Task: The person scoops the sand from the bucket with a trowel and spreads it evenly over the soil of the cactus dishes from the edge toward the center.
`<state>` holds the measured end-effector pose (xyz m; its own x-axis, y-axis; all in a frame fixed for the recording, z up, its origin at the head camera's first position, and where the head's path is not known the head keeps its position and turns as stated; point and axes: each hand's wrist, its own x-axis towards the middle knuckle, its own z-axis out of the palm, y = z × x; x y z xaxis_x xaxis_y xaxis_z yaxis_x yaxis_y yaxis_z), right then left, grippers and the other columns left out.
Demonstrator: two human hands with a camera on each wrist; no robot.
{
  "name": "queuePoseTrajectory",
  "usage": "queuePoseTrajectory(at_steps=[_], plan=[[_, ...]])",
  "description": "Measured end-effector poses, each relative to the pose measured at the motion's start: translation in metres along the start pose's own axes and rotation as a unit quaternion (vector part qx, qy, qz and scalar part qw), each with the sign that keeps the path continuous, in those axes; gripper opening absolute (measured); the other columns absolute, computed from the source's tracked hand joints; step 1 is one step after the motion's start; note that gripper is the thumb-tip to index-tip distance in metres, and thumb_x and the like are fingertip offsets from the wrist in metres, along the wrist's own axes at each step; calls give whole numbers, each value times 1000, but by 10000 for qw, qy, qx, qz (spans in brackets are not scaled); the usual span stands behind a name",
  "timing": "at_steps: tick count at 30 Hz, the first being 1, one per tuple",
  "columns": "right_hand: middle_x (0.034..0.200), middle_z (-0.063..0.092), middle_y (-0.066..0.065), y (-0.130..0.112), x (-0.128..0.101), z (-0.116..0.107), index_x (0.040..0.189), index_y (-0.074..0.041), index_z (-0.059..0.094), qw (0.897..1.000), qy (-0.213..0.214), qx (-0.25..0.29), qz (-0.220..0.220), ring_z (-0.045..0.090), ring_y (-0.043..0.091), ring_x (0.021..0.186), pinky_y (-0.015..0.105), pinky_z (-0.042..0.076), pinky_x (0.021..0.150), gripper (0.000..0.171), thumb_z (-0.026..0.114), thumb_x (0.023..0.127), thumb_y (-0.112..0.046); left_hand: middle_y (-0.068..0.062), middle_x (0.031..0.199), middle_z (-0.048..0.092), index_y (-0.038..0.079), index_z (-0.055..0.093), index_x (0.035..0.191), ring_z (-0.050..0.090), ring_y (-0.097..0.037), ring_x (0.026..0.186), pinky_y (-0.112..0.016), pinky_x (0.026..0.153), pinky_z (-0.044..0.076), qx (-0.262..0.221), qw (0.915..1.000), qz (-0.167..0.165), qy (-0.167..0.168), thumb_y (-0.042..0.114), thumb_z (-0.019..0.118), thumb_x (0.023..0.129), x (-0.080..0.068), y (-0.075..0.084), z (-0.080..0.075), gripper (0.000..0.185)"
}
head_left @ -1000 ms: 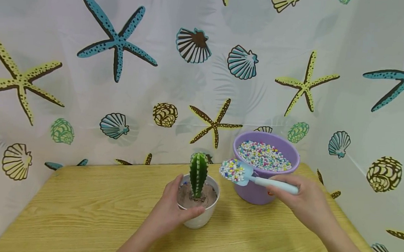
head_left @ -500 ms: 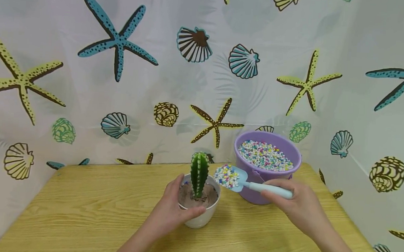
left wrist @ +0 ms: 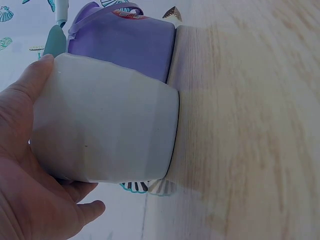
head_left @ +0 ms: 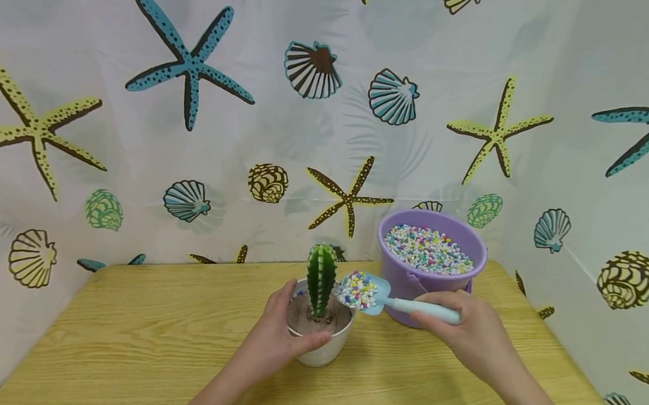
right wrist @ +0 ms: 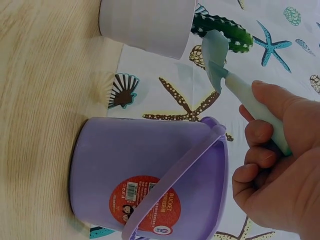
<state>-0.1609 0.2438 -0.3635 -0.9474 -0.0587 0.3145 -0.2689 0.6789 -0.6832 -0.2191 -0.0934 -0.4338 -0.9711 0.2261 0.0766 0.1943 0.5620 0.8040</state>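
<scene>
A green cactus (head_left: 319,283) stands upright in greyish soil inside a white flower pot (head_left: 319,354). My left hand (head_left: 274,332) grips this pot from its left side, thumb in front at the rim and fingers behind. In my right hand (head_left: 473,326) is the handle of a pale blue trowel (head_left: 432,310), heaped with multicoloured pebbles (head_left: 357,291). Its blade tip overlaps the pot's right rim in the head view, close beside the cactus. From the right wrist view, the trowel's blade (right wrist: 216,52) shows from its underside, near the pot's open end.
Behind and right of the pot, a purple bucket (head_left: 393,265) holds many more coloured pebbles (head_left: 427,251); its handle hangs down the side. A wooden table (head_left: 143,334) bears everything. White cloth (head_left: 221,153) printed with starfish and shells closes off the back and sides.
My right hand has carried the loaded trowel leftward and slightly down, from in front of the bucket to the pot's right rim. The left hand and pot have stayed in place.
</scene>
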Motion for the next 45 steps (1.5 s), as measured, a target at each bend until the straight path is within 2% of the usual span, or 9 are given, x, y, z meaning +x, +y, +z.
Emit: queuePoseTrajectory(at_steps=[8,11,26,39,45], plan=[[90,72,-22,3,0,8,100,-41,83,9988,5,-280,-396,60,11,80,32,51,73,10,88,94,-47,-27,175,28,6,20,176,41,-52,153,-73,117,42,-33,10000,-1,0,63,91,85,-1,0,1,129],[93,71,-21,4,1,9,100,-42,84,9981,30,-420,-445,60,10,81,33,51,74,9,90,93,-43,-27,175,28,7,20,176,42,-52,153,-72,117,42,-19,10000,1,6,63,91,85,-2,0,1,129],[92,69,-17,1,5,14,103,-36,85,9946,-8,-787,-676,58,9,80,35,50,72,13,93,92,-34,-25,176,27,7,20,176,41,-50,154,-70,118,42,18,9999,-116,44,64,92,84,-1,0,2,130],[90,69,-19,-5,10,13,103,-32,86,9921,-96,-858,-910,56,7,80,34,49,68,11,90,95,-38,-26,175,29,6,21,175,40,-49,155,-68,122,38,27,9998,-97,152,62,92,85,-3,4,1,128],[89,71,-18,-8,11,12,102,-30,86,9922,-118,-892,-863,58,8,81,37,51,69,11,90,95,-37,-29,173,30,4,22,175,40,-49,155,-67,123,37,-77,9997,-32,234,57,94,86,-4,5,3,126]])
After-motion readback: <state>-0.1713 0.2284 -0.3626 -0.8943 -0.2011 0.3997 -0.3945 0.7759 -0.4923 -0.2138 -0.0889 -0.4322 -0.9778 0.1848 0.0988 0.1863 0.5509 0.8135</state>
